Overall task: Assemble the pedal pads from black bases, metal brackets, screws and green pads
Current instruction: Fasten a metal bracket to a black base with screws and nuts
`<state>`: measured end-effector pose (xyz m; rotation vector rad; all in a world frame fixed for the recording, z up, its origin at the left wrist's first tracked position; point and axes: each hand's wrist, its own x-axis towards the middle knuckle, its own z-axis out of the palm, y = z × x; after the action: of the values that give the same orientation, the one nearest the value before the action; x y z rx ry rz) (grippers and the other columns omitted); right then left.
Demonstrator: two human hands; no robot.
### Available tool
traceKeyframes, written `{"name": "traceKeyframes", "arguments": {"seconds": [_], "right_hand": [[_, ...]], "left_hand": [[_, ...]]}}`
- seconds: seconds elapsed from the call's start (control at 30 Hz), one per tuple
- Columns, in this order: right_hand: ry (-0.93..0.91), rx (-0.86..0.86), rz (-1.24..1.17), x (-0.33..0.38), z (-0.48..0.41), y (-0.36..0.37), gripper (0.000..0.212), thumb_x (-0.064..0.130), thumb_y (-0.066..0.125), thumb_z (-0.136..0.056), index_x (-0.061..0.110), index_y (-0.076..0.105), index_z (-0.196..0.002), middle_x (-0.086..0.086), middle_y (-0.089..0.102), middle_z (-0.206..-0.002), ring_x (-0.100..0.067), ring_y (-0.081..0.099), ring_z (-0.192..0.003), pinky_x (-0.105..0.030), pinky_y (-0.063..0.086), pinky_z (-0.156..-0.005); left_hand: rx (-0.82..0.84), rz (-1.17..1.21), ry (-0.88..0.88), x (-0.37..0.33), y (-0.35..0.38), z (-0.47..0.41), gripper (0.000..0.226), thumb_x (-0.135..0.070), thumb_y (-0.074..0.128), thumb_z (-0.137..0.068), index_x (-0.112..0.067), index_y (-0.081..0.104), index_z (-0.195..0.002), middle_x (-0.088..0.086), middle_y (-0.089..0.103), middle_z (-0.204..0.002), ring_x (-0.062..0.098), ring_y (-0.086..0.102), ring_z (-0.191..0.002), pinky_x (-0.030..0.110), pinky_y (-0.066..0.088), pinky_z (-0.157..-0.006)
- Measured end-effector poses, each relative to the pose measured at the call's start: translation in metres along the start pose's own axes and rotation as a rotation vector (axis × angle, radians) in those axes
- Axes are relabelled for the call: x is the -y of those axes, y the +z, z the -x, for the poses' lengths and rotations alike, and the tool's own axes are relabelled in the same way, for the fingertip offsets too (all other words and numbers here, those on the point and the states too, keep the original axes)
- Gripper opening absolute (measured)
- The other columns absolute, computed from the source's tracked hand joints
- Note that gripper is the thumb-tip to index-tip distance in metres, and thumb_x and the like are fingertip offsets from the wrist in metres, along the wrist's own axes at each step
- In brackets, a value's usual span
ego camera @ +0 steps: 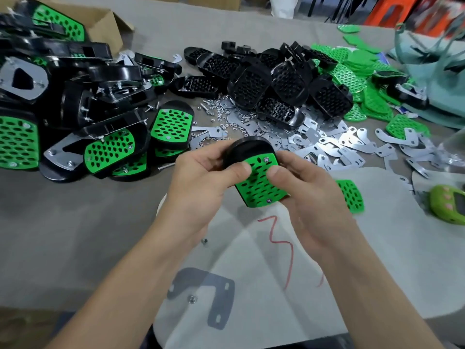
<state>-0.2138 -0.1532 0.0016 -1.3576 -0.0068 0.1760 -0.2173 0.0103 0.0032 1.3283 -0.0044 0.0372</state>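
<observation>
at the far left a cardboard box [108, 23] stood open behind a heap of finished pedal pads [63, 109], black shells with perforated green faces, some face up and some showing metal undersides. the heap lay on the grey table cover [75, 235]. nearer the middle, the left hand [201, 182] was curled round the held pedal pad [256, 177], fingers wrapped behind its rounded black end and the thumb pressed on the green face. the pad was raised off the table between both hands, tilted, with one screw head showing near its top corner and another near its bottom edge. below the hands a single bracket [203, 295] lay flat on a pale sheet [377, 222], a small nut [192, 299] at its inner edge, and a red scribble [279, 243] ran across the sheet. beyond the hands, loose nuts and screws [221, 114] were scattered beside a mound of black bases [264, 81]. the right hand [302, 195] gripped the pad's right side, thumb on the green face, fingers tucked under it. just right of that hand one loose green pad [351, 195] lay on the sheet. further back a spread of metal brackets [339, 144] lay in front of a pile of green pads [352, 71]. at the right edge sat a small green gadget [450, 205].
</observation>
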Motion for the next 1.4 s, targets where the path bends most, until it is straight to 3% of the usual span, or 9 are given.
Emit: {"name": "traceKeyframes", "arguments": {"seconds": [0.2, 0.43, 0.57, 0.73, 0.83, 0.93, 1.0, 1.23, 1.4], "right_hand": [[-0.139, -0.066, 0.042, -0.011, 0.002, 0.005, 0.024, 0.01, 0.072, -0.082, 0.014, 0.079, -0.104, -0.008, 0.078, -0.101, -0.022, 0.072, -0.093, -0.04, 0.058, -0.09], [-0.219, -0.052, 0.055, -0.011, 0.0, 0.007, 0.024, 0.009, 0.074, -0.082, 0.024, 0.082, -0.099, -0.005, 0.079, -0.098, -0.018, 0.071, -0.088, -0.038, 0.059, -0.085], [-0.474, -0.225, 0.531, -0.017, -0.002, 0.0, 0.036, 0.018, 0.076, -0.078, 0.046, 0.075, -0.1, 0.015, 0.075, -0.09, 0.0, 0.067, -0.081, -0.022, 0.056, -0.079], [-0.653, -0.319, 0.9, -0.038, 0.003, 0.005, 0.034, 0.012, 0.078, -0.076, 0.02, 0.078, -0.109, 0.009, 0.076, -0.102, -0.01, 0.07, -0.093, -0.018, 0.05, -0.089], [-0.703, -0.247, 0.928, -0.035, 0.002, 0.004, 0.032, 0.011, 0.079, -0.076, 0.017, 0.079, -0.108, 0.006, 0.077, -0.102, -0.012, 0.07, -0.093, -0.018, 0.05, -0.087], [-0.677, -0.192, 0.947, -0.032, 0.004, 0.006, 0.032, 0.007, 0.082, -0.076, 0.016, 0.079, -0.106, 0.005, 0.077, -0.102, -0.014, 0.071, -0.095, -0.025, 0.053, -0.088], [-0.647, -0.2, 0.948, -0.03, 0.006, 0.005, 0.034, 0.004, 0.083, -0.075, 0.016, 0.08, -0.106, 0.005, 0.077, -0.102, -0.014, 0.072, -0.096, -0.028, 0.054, -0.088], [-0.669, -0.254, 0.982, -0.032, 0.012, 0.012, 0.034, 0.006, 0.079, -0.071, 0.016, 0.079, -0.103, 0.005, 0.077, -0.098, -0.01, 0.07, -0.092, -0.013, 0.048, -0.09], [-0.69, -0.227, 1.015, -0.031, 0.011, 0.01, 0.032, 0.008, 0.078, -0.076, 0.014, 0.079, -0.108, 0.003, 0.077, -0.103, -0.015, 0.071, -0.096, -0.02, 0.05, -0.091]], "left_hand": [[-0.009, -0.049, 0.051, 0.001, 0.0, 0.002, 0.031, -0.004, 0.069, -0.075, -0.017, 0.079, -0.101, 0.013, 0.078, -0.101, 0.017, 0.07, -0.093, 0.038, 0.055, -0.094], [-0.033, -0.09, 0.11, 0.002, 0.001, -0.002, 0.032, -0.002, 0.07, -0.075, -0.015, 0.078, -0.102, 0.007, 0.079, -0.098, 0.016, 0.072, -0.092, 0.029, 0.058, -0.088], [-0.069, -0.323, 0.178, 0.006, -0.006, -0.005, 0.043, 0.005, 0.077, -0.075, -0.033, 0.079, -0.095, -0.01, 0.079, -0.09, 0.007, 0.074, -0.084, 0.026, 0.059, -0.08], [-0.085, -0.795, 0.17, 0.015, -0.016, 0.006, 0.041, -0.037, 0.086, -0.072, -0.056, 0.07, -0.105, -0.033, 0.072, -0.096, -0.002, 0.071, -0.09, 0.03, 0.059, -0.086], [-0.127, -0.969, 0.381, 0.019, -0.019, 0.01, 0.044, -0.044, 0.076, -0.073, -0.045, 0.068, -0.116, -0.026, 0.07, -0.107, 0.0, 0.068, -0.084, 0.027, 0.053, -0.077], [-0.168, -1.141, 0.646, 0.025, -0.018, 0.014, 0.029, -0.025, 0.079, -0.078, -0.025, 0.079, -0.106, -0.008, 0.076, -0.082, 0.012, 0.062, -0.076, 0.028, 0.048, -0.064], [-0.205, -1.166, 0.746, 0.031, -0.015, 0.017, 0.026, -0.014, 0.081, -0.076, -0.012, 0.08, -0.102, 0.0, 0.078, -0.086, 0.014, 0.06, -0.083, 0.026, 0.044, -0.064], [-0.165, -1.094, 0.528, 0.035, -0.016, 0.024, 0.033, -0.013, 0.083, -0.079, -0.015, 0.076, -0.111, -0.003, 0.073, -0.076, 0.014, 0.054, -0.082, 0.003, 0.035, -0.07], [-0.132, -1.127, 0.417, 0.032, -0.016, 0.022, 0.028, -0.022, 0.071, -0.086, -0.022, 0.058, -0.111, -0.007, 0.075, -0.091, 0.017, 0.056, -0.087, 0.032, 0.04, -0.069]]}}
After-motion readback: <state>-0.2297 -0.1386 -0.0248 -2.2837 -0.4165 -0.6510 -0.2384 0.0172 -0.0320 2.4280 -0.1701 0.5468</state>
